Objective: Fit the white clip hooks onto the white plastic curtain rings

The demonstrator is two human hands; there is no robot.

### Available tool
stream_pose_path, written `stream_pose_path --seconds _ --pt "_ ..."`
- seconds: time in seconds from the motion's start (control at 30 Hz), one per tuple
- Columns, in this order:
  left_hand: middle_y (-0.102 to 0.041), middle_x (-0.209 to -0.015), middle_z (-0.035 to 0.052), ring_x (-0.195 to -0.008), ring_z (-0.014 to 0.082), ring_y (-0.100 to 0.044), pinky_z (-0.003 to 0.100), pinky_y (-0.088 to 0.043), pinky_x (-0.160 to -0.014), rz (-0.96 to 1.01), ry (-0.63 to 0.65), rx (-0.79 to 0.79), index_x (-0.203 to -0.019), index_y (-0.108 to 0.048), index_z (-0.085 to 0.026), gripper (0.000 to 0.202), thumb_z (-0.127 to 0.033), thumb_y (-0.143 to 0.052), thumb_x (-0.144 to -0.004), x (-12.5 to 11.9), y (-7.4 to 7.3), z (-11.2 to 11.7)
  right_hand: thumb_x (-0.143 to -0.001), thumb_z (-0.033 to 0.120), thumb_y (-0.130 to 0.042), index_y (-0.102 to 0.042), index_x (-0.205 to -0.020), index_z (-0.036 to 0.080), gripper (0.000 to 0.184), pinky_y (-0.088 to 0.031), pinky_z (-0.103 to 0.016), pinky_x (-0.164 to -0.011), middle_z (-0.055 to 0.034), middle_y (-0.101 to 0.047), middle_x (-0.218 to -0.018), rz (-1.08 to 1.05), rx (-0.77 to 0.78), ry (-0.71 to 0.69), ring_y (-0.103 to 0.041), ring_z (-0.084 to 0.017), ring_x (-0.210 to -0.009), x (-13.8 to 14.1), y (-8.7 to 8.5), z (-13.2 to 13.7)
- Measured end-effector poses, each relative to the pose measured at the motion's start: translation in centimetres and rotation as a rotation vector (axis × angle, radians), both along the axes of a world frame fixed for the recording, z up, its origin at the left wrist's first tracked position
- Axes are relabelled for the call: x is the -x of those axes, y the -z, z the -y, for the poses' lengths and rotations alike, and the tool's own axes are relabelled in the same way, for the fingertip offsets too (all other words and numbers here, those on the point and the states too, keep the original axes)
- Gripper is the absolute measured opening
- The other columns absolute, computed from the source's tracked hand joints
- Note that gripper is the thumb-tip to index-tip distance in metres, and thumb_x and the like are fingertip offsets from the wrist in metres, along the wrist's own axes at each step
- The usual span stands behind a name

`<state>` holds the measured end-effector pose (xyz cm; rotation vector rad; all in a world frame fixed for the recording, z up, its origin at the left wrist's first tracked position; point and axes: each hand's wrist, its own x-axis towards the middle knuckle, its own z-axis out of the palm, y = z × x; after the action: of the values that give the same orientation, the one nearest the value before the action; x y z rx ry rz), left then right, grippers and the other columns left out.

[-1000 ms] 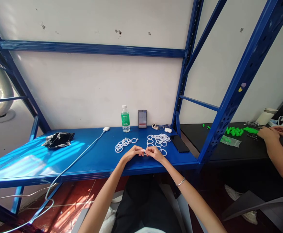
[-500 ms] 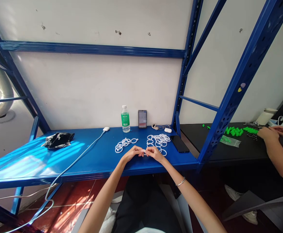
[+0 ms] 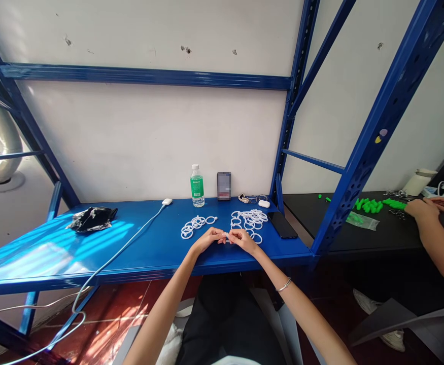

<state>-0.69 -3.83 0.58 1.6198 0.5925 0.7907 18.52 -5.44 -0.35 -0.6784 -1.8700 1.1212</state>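
My left hand and my right hand meet over the front of the blue shelf, fingers pinched together on one small white plastic ring held between them. Behind my left hand lies a short chain of linked white rings. A loose pile of white rings lies just behind my right hand. A thin bracelet sits on my right wrist.
At the back stand a green-labelled water bottle, a small dark device and a white earbud case. A black phone lies right of the rings. A white charger cable crosses left; a crumpled black bag lies far left. Another person's hands work near green parts.
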Motion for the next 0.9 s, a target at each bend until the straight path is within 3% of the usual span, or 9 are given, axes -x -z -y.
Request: stream_pose_path --seconds 0.47,0.73,0.9 --pt "-0.059 -0.064 0.0032 -0.062 0.0113 -0.046 0.025 -0.037 -0.065 0.083 0.039 0.096 -0.068 -0.069 -0.01 0.047 -0.057 -0.074 -0.069 -0.13 0.06 0.13 -0.083 0.054 -0.062 -0.061 -0.063 0.015 0.044 -0.021 -0.024 -0.047 0.0023 -0.048 -0.056 -0.116 0.181 -0.065 -0.032 -0.007 -0.048 -0.1 -0.45 0.18" --pt "-0.062 -0.065 0.0042 -0.06 0.0102 -0.046 0.023 -0.035 -0.063 0.057 0.054 0.094 -0.067 -0.069 -0.009 0.046 -0.055 -0.077 -0.066 -0.09 0.27 0.0 -0.08 0.053 -0.066 -0.064 -0.066 0.014 0.041 -0.023 -0.023 -0.048 -0.0001 -0.057 -0.065 -0.085 0.198 -0.109 -0.036 -0.006 -0.05 -0.26 -0.21 0.05" --pt "-0.061 -0.062 0.0038 -0.059 0.01 -0.043 0.023 -0.033 -0.061 0.019 0.074 0.086 -0.065 -0.069 -0.01 0.043 -0.053 -0.077 -0.067 0.07 0.18 -0.04 -0.08 0.053 -0.067 -0.066 -0.065 0.014 0.042 -0.023 -0.023 -0.048 0.0023 -0.051 -0.055 -0.024 0.182 -0.144 -0.034 -0.006 -0.048 -0.35 -0.33 0.16"
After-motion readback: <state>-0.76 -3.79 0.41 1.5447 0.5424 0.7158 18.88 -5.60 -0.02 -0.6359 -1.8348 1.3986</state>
